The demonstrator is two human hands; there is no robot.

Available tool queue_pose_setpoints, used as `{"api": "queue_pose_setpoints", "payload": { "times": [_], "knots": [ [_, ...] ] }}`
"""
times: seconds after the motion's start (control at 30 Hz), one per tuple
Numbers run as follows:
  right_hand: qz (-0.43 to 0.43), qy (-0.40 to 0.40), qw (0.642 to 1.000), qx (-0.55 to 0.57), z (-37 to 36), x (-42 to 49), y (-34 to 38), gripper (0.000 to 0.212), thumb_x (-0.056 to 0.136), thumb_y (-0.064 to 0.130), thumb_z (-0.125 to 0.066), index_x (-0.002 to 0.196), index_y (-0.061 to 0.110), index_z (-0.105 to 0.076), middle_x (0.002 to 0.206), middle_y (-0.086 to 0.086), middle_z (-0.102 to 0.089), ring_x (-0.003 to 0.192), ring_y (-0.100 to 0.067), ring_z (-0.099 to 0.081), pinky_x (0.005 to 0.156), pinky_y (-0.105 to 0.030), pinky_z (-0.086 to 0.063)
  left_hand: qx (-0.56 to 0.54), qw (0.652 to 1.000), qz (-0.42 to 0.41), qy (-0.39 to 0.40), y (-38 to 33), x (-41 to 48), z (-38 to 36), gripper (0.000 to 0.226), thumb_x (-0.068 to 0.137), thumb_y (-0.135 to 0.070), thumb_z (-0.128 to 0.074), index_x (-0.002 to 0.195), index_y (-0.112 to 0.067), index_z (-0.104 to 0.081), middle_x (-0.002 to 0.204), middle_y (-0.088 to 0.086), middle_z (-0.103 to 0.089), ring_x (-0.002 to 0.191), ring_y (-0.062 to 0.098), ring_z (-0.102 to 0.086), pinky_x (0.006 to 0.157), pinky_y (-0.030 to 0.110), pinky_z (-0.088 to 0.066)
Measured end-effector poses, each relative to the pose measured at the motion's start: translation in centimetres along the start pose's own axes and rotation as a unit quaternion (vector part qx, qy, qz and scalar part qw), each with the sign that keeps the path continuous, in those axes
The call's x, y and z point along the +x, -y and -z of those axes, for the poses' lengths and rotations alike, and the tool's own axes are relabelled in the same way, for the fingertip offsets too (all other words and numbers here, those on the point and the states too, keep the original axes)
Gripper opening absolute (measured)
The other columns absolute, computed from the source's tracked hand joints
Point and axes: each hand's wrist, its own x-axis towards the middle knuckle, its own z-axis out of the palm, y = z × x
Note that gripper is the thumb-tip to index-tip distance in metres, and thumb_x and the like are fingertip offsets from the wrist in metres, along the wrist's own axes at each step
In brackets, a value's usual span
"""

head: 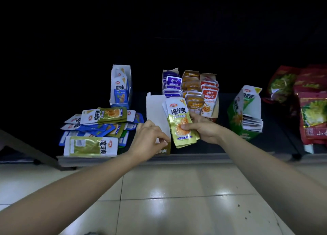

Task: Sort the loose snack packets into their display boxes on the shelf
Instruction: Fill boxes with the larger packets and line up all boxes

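Observation:
My right hand [201, 128] grips a stack of yellow-green snack packets [180, 121] upright, just right of an open white and gold display box [155, 107] at the shelf front. My left hand [150, 139] pinches that box's front wall. A loose pile of blue and green packets [99, 126] lies on the shelf to the left. A blue display box [121, 86] stands behind the pile with blue packets in it. A green display box [246, 114] stands to the right with some packets inside.
Purple, orange and red packet boxes [191, 87] stand in a row behind my hands. Large red bags [311, 107] fill the far right. The shelf's front lip [194, 157] runs across, with glossy floor tiles [168, 199] below. The shelf's back is dark.

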Motion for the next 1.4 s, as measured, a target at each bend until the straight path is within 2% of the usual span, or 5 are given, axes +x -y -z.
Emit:
{"api": "queue_pose_setpoints", "payload": {
  "times": [0.3, 0.73, 1.07, 1.2, 1.4],
  "knots": [
    [0.069, -0.037, 0.995, 0.064, -0.1, 1.2, 2.8, 0.051, 0.084, 0.005, -0.066, 0.131, 0.014, -0.05, 0.114, -0.005, -0.07, 0.1, -0.02, -0.07, 0.079, -0.034, -0.058, -0.131, 0.955, 0.247, -0.094, 2.9, 1.9, 0.5, 0.062, 0.084, -0.025, -0.073, 0.133, -0.013, -0.038, 0.129, 0.006, -0.04, 0.098, 0.021, -0.056, 0.086, 0.036, -0.05],
    [0.146, -0.187, 0.963, -0.127, -7.0, 4.1, 2.2, 0.051, 0.087, 0.028, -0.059, 0.126, 0.037, -0.029, 0.128, -0.004, -0.05, 0.121, -0.026, -0.05, 0.101, -0.049, -0.046, -0.205, 0.951, 0.231, -0.013, 0.9, 2.4, 0.8, 0.022, 0.089, -0.014, -0.063, 0.109, -0.013, -0.053, 0.09, -0.003, -0.062, 0.069, 0.019, -0.067, 0.05, 0.04, -0.058],
    [0.106, -0.273, 0.81, -0.508, -6.3, 3.9, 1.7, 0.022, 0.091, 0.025, -0.056, 0.109, 0.013, -0.054, 0.128, -0.007, -0.034, 0.126, -0.028, -0.024, 0.1, -0.036, -0.023, -0.183, 0.956, 0.228, -0.025, -0.2, 2.2, 2.2, 0.005, 0.092, -0.016, -0.057, 0.094, -0.013, -0.061, 0.075, -0.004, -0.067, 0.047, 0.007, -0.062, 0.042, 0.023, -0.049],
    [0.054, -0.21, 0.879, -0.425, -4.1, 4.1, 1.9, 0.019, 0.09, 0.034, -0.064, 0.086, 0.015, -0.066, 0.123, -0.01, -0.056, 0.12, -0.031, -0.051, 0.101, -0.046, -0.045, -0.162, 0.96, 0.227, -0.01, -0.5, 2.3, 2.5, 0.006, 0.092, -0.019, -0.058, 0.088, -0.017, -0.061, 0.064, -0.013, -0.058, 0.048, 0.002, -0.058, 0.04, 0.011, -0.039],
    [0.097, -0.24, 0.938, -0.232, -2.4, 2.7, 2.3, 0.045, 0.089, 0.015, -0.067, 0.12, 0.02, -0.034, 0.124, -0.008, -0.055, 0.105, -0.021, -0.062, 0.085, -0.041, -0.056, -0.186, 0.961, 0.204, 0.002, -1.7, 2.7, 2.0, 0.005, 0.092, -0.017, -0.059, 0.089, -0.015, -0.062, 0.068, -0.012, -0.062, 0.051, -0.008, -0.059, 0.04, 0.01, -0.039]
  ]
}}
